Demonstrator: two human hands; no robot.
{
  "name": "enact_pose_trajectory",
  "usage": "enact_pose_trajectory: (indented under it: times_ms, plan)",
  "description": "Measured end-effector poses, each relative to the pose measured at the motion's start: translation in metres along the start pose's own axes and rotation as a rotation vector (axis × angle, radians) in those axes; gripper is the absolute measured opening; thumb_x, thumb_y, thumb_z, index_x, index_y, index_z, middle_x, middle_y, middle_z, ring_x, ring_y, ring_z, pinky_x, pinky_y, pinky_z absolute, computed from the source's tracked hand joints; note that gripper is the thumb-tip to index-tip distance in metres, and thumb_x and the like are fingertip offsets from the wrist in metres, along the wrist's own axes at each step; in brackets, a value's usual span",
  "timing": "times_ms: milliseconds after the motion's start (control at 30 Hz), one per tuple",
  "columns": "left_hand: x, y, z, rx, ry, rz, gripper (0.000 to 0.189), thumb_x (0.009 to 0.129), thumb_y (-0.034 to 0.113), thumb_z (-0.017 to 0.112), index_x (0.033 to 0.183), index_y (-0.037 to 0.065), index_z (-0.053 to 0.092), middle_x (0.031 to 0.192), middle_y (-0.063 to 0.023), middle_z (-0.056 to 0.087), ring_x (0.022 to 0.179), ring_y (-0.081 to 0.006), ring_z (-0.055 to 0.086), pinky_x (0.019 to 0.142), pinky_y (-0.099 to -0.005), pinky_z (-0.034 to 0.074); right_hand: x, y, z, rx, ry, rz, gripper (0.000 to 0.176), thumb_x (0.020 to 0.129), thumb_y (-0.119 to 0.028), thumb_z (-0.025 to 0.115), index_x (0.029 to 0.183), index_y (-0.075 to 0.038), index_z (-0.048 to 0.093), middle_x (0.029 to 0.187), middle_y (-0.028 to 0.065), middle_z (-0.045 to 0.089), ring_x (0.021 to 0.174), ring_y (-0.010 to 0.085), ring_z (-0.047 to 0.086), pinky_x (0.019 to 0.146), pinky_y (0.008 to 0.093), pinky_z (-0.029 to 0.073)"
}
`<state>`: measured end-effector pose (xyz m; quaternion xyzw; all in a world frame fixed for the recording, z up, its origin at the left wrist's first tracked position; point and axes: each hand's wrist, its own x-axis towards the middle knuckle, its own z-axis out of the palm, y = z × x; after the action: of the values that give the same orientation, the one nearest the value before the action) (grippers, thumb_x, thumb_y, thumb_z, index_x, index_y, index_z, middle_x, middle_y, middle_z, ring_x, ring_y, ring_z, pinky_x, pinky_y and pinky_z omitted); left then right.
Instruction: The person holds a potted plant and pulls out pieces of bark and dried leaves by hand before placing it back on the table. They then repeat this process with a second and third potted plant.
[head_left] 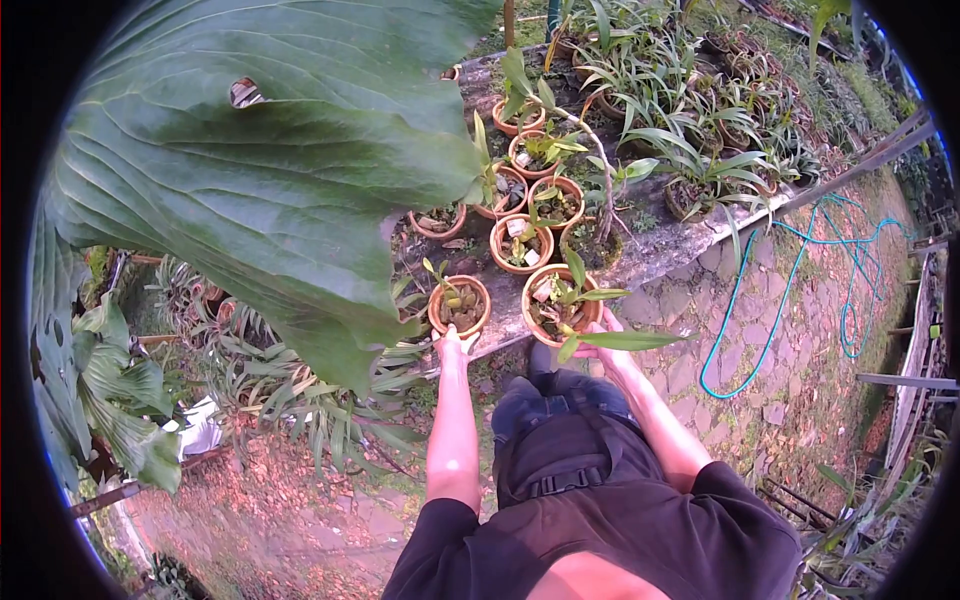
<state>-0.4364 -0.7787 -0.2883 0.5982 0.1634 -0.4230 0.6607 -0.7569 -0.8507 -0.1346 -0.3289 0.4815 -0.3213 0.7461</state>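
Observation:
My left hand (455,342) is closed on the near side of a small terracotta flowerpot (433,308), which holds a small green plant in brown chunky material. On the right, another terracotta flowerpot (527,303) has my right hand (612,350) gripping its right side, some fingers hidden by the pot and leaves. Long green leaves (625,341) from this plant reach out over that hand. Both pots are at the near edge of a weathered bench (655,255). Just behind them stands a group of similar pots, among them one with pale chunks (497,240).
A huge green leaf (270,170) hangs over the left side and covers part of the bench. Strappy potted plants (690,110) crowd the far right of the bench. A teal hose (765,345) lies on the stone paving (700,350). More strappy plants (320,400) grow at left.

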Motion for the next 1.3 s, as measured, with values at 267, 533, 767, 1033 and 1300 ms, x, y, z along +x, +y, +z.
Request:
enact_pose_trajectory:
  times_ms: [267,533,767,1033,1300]
  plan:
    - [0.0,-0.028,-0.04,0.173,-0.135,0.046,0.06,0.094,-0.003,0.052,0.146,0.022,0.035,0.13,-0.0103,0.047,0.112,-0.0325,0.057,0.077,-0.0678,0.058,-0.021,-0.001,-0.001,0.045,0.137,0.067,0.058,0.095,-0.012,0.053,0.148,-0.009,0.03,0.101,0.017,0.067,0.075,0.0283,0.073,0.063,0.0375,0.065]
    - [-0.026,-0.01,-0.027,0.37,-0.127,0.084,0.044,0.102,0.012,0.049,0.145,0.016,0.038,0.135,-0.0157,0.053,0.107,-0.036,0.065,0.074,-0.0548,0.063,-0.036,0.003,0.004,0.047,0.205,-0.018,0.058,0.1,-0.017,0.051,0.151,-0.01,0.024,0.098,0.018,0.067,0.077,0.0305,0.073,0.065,0.0399,0.065]
    - [-0.084,-0.013,-0.015,0.666,0.216,0.156,0.052,0.098,0.028,0.059,0.139,0.002,0.041,0.117,-0.0184,0.06,0.091,-0.0205,0.061,0.068,-0.0335,0.05,-0.061,-0.012,0.025,0.065,0.179,-0.056,0.055,0.099,-0.015,0.052,0.149,-0.011,0.029,0.096,0.0153,0.066,0.078,0.0277,0.073,0.066,0.0397,0.065]
    - [-0.219,0.045,0.043,0.067,-1.013,-0.109,0.083,0.098,0.067,0.036,0.158,0.013,0.017,0.158,-0.0132,0.029,0.139,-0.0298,0.039,0.106,-0.0542,0.042,-0.072,0.003,0.035,-0.05,0.066,-0.18,0.061,0.095,-0.004,0.052,0.15,-0.008,0.025,0.1,0.0158,0.066,0.077,0.0258,0.073,0.062,0.0355,0.063]
    - [-0.225,0.046,0.054,0.02,-0.798,-0.013,0.077,0.099,0.063,0.038,0.156,0.014,0.021,0.15,-0.0092,0.04,0.13,-0.0278,0.05,0.11,-0.0464,0.042,-0.108,-0.085,0.06,-0.56,-0.116,-0.271,0.057,0.094,-0.011,0.063,0.144,-0.002,0.036,0.1,0.0173,0.071,0.085,0.0231,0.073,0.074,0.035,0.059]
